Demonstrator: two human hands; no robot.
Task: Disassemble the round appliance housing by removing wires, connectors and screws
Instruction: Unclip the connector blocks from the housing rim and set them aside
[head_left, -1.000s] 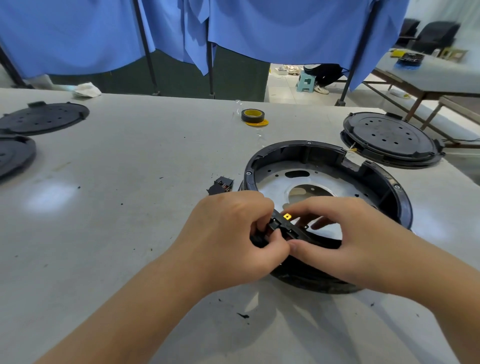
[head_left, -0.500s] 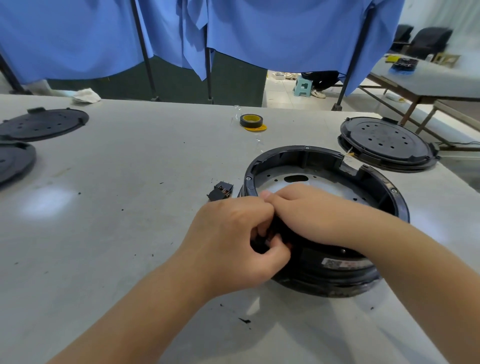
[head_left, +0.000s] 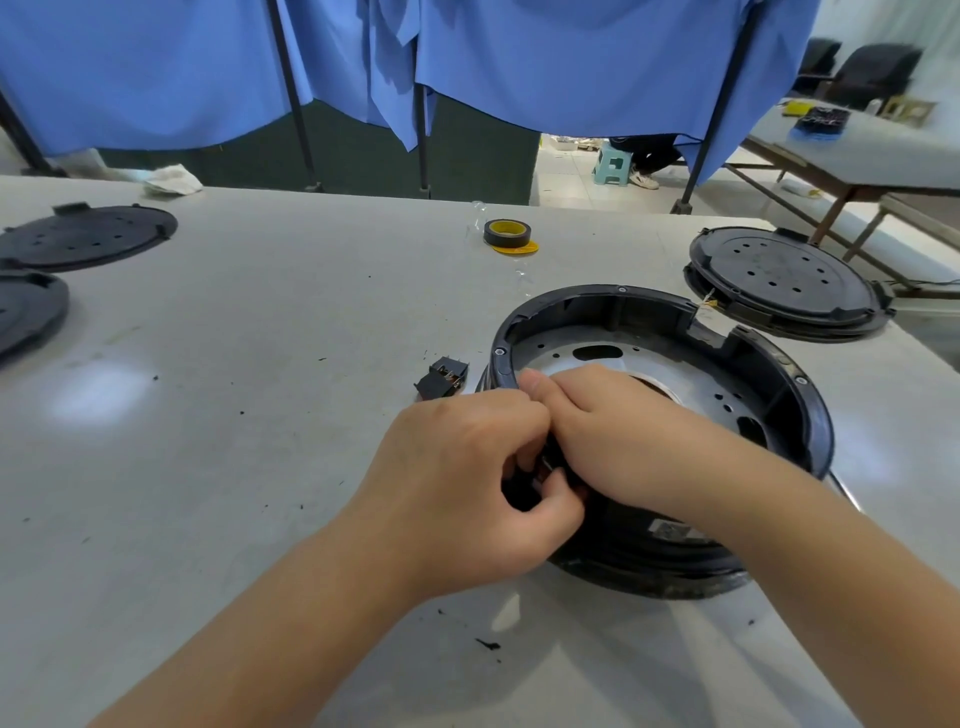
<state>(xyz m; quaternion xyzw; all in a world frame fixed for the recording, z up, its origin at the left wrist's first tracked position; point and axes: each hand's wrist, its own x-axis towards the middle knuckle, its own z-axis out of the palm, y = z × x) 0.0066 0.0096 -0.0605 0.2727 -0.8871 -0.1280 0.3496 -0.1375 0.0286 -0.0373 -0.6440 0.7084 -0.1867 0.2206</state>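
Note:
The round black housing (head_left: 795, 395) sits on the grey table, tilted toward me, with a silver metal plate (head_left: 561, 343) inside it. My left hand (head_left: 467, 483) pinches a small black connector part (head_left: 545, 462) at the housing's near-left rim. My right hand (head_left: 618, 436) reaches over the rim from the right, its fingers closed on the same spot. The two hands touch and hide most of the part. A loose black connector block (head_left: 441, 376) lies on the table just left of the housing.
A stack of black round covers (head_left: 784, 283) lies at the back right. Two black discs (head_left: 83, 236) lie at the far left. A roll of black tape (head_left: 507, 233) on a yellow disc rests behind the housing. Blue curtains hang beyond the table's far edge.
My right hand has turned over and closed down onto the rim, covering the yellow-tipped connector seen one second ago. The housing has tipped up toward me. My left hand keeps its grip.

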